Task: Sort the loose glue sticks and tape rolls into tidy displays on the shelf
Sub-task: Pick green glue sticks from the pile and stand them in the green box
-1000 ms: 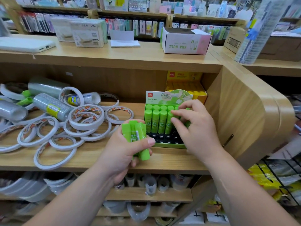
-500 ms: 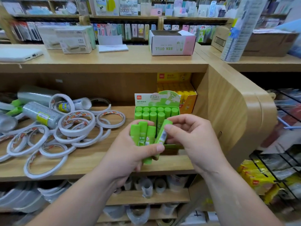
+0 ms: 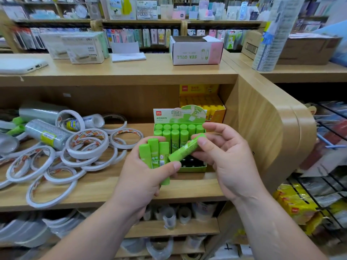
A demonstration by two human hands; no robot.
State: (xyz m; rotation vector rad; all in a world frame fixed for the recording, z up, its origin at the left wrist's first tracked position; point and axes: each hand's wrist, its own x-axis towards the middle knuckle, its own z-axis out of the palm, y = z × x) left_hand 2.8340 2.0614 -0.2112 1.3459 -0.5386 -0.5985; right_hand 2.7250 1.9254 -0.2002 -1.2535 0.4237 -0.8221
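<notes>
Glue sticks [image 3: 155,156]: a bundle of three, green, is held upright in the left hand [image 3: 140,184], fingers curled round the barrels and thumb pressed across the front. One further glue stick [image 3: 187,148] is pinched near its upper end between thumb and fingers of the right hand [image 3: 227,160]. It is tilted, with its lower end just beside the bundle. Both hands are held above the front edge of the shelf [image 3: 105,192], just in front of the green display box [image 3: 193,168]. Its back rows are filled and its front sockets are seen empty. Tape rolls [image 3: 88,145] are heaped loose toward the shelf's left end.

Sticks are judged light, rigid, smooth plastic, and slipping is likely when several are squeezed together. They are best taken singly, high on the barrel, so the base is left free for seating in a socket.
</notes>
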